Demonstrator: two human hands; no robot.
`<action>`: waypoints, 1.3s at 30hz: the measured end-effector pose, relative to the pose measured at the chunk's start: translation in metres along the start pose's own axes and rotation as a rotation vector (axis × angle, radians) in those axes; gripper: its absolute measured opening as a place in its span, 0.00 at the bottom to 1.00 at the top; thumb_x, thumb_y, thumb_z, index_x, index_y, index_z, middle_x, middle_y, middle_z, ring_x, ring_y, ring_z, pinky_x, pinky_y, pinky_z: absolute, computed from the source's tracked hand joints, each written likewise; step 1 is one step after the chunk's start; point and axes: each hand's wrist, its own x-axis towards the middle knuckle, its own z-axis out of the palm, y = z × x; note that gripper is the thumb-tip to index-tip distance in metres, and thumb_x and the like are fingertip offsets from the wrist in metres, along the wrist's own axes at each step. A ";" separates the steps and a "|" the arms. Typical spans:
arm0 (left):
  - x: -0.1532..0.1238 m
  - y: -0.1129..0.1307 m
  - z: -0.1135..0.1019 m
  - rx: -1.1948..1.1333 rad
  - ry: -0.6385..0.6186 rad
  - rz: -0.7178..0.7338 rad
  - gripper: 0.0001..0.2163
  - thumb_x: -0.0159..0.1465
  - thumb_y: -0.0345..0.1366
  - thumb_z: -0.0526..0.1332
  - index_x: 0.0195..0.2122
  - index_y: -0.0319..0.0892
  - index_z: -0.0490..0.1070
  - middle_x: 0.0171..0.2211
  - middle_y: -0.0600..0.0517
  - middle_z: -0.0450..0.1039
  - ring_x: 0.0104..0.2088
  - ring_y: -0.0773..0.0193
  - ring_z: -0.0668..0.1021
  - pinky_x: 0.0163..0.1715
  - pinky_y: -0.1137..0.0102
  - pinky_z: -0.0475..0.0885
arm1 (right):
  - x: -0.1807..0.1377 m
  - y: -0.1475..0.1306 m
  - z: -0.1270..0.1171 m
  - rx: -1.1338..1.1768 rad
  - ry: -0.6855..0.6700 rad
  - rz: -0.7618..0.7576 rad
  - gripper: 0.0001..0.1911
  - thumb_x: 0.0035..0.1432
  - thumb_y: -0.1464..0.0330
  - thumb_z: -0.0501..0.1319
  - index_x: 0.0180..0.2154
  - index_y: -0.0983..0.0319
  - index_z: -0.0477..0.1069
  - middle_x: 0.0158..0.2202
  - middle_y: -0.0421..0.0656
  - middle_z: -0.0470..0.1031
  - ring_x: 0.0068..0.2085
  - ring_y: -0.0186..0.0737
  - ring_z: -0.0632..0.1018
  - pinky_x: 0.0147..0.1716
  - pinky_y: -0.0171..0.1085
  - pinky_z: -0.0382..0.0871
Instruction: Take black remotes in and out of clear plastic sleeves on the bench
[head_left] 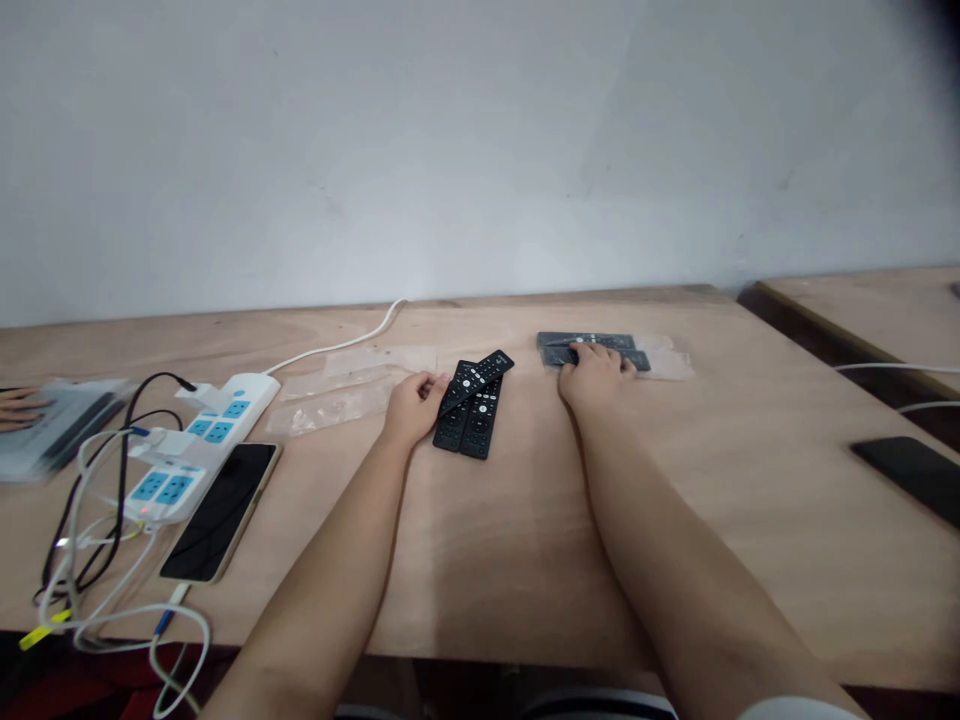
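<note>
Two black remote controls (pixel 476 430) lie side by side on the wooden table, with a third remote control (pixel 480 380) slanting across the top of them. My left hand (pixel 414 408) is closed at the lower left end of that slanting remote, thumb and fingers at its edge. Farther right and back, my right hand (pixel 598 376) bends its fingers over a remote in a clear plastic sleeve (pixel 639 360). Just behind it rests another sleeved remote control (pixel 551 339). The palm side of the right hand is hidden.
Flattened clear plastic sleeves (pixel 337 408) lie left of my left hand. A white power strip (pixel 251 395) with tangled cables and a phone (pixel 221 512) are farther left. Another person's hand (pixel 19 408) rests on plastic-wrapped items. A dark phone (pixel 911 475) lies at right.
</note>
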 end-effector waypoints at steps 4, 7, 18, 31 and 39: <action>0.000 -0.002 0.000 0.001 -0.002 -0.001 0.20 0.67 0.54 0.57 0.29 0.43 0.74 0.25 0.54 0.73 0.27 0.64 0.73 0.30 0.69 0.67 | 0.000 0.000 -0.005 -0.027 -0.025 -0.020 0.24 0.60 0.69 0.52 0.55 0.62 0.75 0.55 0.51 0.77 0.56 0.55 0.70 0.59 0.57 0.50; 0.000 -0.002 0.000 0.001 0.002 0.006 0.20 0.67 0.54 0.58 0.28 0.43 0.73 0.25 0.54 0.73 0.27 0.64 0.72 0.30 0.69 0.67 | 0.000 0.000 -0.010 -0.038 -0.065 -0.040 0.25 0.59 0.67 0.53 0.55 0.63 0.75 0.53 0.52 0.78 0.55 0.57 0.70 0.57 0.56 0.52; -0.002 -0.004 0.000 -0.057 -0.003 -0.019 0.20 0.67 0.54 0.58 0.31 0.43 0.76 0.27 0.52 0.75 0.28 0.63 0.74 0.31 0.69 0.68 | -0.013 0.002 -0.018 -0.044 -0.078 -0.062 0.24 0.60 0.71 0.52 0.53 0.60 0.77 0.56 0.50 0.78 0.56 0.57 0.69 0.54 0.54 0.54; -0.077 0.024 -0.017 0.033 0.357 0.181 0.09 0.68 0.43 0.60 0.37 0.43 0.71 0.29 0.53 0.69 0.30 0.63 0.72 0.35 0.69 0.68 | -0.102 -0.016 -0.067 0.190 0.170 -0.428 0.25 0.62 0.73 0.55 0.58 0.58 0.75 0.57 0.48 0.78 0.53 0.52 0.72 0.55 0.51 0.55; -0.111 0.033 0.008 -0.491 0.078 -0.024 0.19 0.63 0.55 0.64 0.36 0.41 0.72 0.25 0.54 0.73 0.22 0.68 0.72 0.23 0.73 0.66 | -0.156 -0.065 -0.073 0.258 0.127 -0.786 0.25 0.66 0.74 0.54 0.61 0.54 0.71 0.60 0.45 0.76 0.57 0.48 0.72 0.55 0.47 0.56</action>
